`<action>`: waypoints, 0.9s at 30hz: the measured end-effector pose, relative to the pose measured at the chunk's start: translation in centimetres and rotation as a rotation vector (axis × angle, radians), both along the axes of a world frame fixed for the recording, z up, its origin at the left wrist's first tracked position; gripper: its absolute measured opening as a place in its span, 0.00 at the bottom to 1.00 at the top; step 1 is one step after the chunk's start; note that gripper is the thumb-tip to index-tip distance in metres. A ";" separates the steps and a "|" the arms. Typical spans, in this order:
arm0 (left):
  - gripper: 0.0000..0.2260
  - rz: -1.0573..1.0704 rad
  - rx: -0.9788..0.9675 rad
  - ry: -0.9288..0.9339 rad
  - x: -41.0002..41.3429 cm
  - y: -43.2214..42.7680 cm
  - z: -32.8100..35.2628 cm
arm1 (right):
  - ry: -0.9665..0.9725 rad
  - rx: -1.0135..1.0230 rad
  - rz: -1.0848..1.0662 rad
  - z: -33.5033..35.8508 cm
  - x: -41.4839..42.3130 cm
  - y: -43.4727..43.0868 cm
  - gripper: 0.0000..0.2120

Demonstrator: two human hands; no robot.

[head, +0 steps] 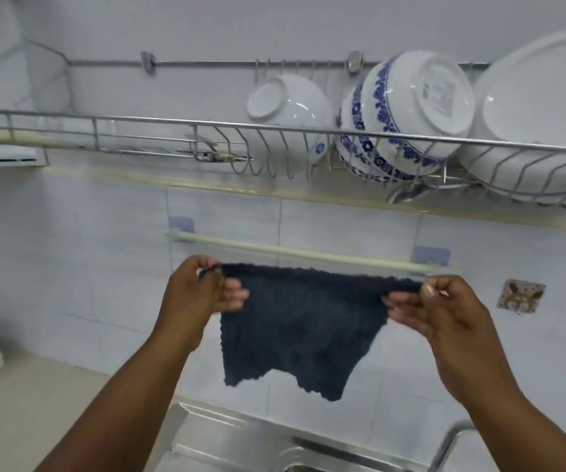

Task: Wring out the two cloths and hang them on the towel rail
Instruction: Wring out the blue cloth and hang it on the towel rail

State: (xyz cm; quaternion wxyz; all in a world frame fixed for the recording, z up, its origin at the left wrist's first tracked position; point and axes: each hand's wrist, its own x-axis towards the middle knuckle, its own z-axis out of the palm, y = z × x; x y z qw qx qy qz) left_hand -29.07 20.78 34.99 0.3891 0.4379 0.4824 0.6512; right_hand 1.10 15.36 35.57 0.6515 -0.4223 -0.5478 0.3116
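at frame centre, dark cloth [303,330] held taut by top corners, pinched in left hand [203,291] and right hand [445,311], spread flat just below towel rail [302,252] for draping.

Home kitchen: dish rack [274,131], sink [240,437].

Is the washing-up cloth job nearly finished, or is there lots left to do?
About halfway, it seems. The dark cloth is spread flat between the left hand and right hand, so its wringing looks done. It is held just below the towel rail, which is bare. Left to do: drape it over the rail, then wring and hang the second cloth, which is not in view.
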 end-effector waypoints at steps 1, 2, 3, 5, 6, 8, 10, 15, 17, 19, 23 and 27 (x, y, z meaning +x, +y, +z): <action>0.04 0.009 0.048 -0.019 -0.2 1.0 1.1 | -0.019 0.027 -0.002 0.8 -0.7 1.1 0.08; 0.03 0.029 0.096 -0.005 -0.5 2.1 1.8 | -0.039 0.055 -0.010 1.6 -1.2 2.4 0.07; 0.04 0.051 0.136 0.028 -0.9 3.2 2.4 | -0.052 0.080 -0.017 2.3 -1.7 3.8 0.07; 0.05 0.108 0.199 0.144 -1.1 5.3 3.5 | -0.092 0.128 -0.026 3.6 -2.6 6.2 0.10; 0.06 0.138 0.231 0.206 -1.1 6.2 4.0 | -0.145 0.160 -0.056 4.1 -2.9 7.4 0.11; 0.07 0.172 0.292 0.314 -0.9 7.9 4.5 | -0.321 0.195 -0.157 4.8 -3.2 9.3 0.10; 0.08 0.181 0.322 0.452 -0.7 9.5 4.3 | -0.517 0.193 -0.239 4.6 -3.2 10.8 0.08; 0.08 0.164 0.287 0.782 -1.2 12.5 0.8 | -1.192 0.166 -0.307 0.2 -2.2 12.9 0.20; 0.09 0.230 0.273 0.897 -1.3 13.2 -0.2 | -1.352 0.184 -0.368 -0.9 -2.1 13.2 0.23; 0.12 0.409 0.242 1.134 -1.4 14.2 -0.2 | -1.354 0.219 -0.440 -0.6 -2.7 13.3 0.22; 0.15 0.429 -0.186 1.449 -1.1 15.5 2.3 | -1.461 0.130 -0.673 1.8 -4.0 14.1 0.22; 0.26 0.454 -0.346 1.316 -1.0 16.1 3.9 | -1.509 0.196 -0.809 3.3 -3.9 15.2 0.18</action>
